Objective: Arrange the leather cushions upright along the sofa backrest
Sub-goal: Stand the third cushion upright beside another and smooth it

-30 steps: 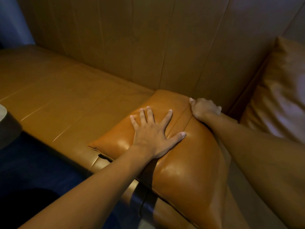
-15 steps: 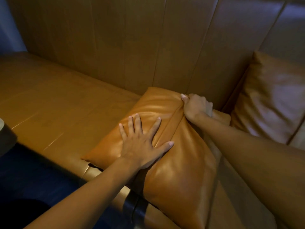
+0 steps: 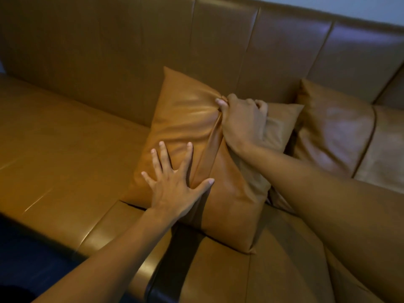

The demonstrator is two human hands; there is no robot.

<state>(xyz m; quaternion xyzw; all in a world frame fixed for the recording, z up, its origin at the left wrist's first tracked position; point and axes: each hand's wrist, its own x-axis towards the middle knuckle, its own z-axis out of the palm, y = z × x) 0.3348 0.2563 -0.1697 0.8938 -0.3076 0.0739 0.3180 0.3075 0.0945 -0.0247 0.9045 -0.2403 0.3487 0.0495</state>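
Observation:
A tan leather cushion (image 3: 185,119) stands tilted on the sofa seat, its top edge raised toward the sofa backrest (image 3: 153,47). My right hand (image 3: 242,121) is shut on a bunched fold of leather at the cushion's upper middle. My left hand (image 3: 175,182) lies flat with spread fingers on the cushion's lower front face. A second leather cushion (image 3: 332,127) leans upright against the backrest at the right, partly hidden behind my right forearm.
The sofa seat (image 3: 65,154) stretches to the left of the cushion. The seat's front edge (image 3: 94,237) runs across the lower left, with dark blue floor (image 3: 26,259) beyond it. A pale wall (image 3: 360,7) shows above the backrest.
The cushion has been lifted from lying flat on the seat edge to tilted up and back toward the backrest. My right hand rose with it, gripping its top; my left hand stays pressed on its face.

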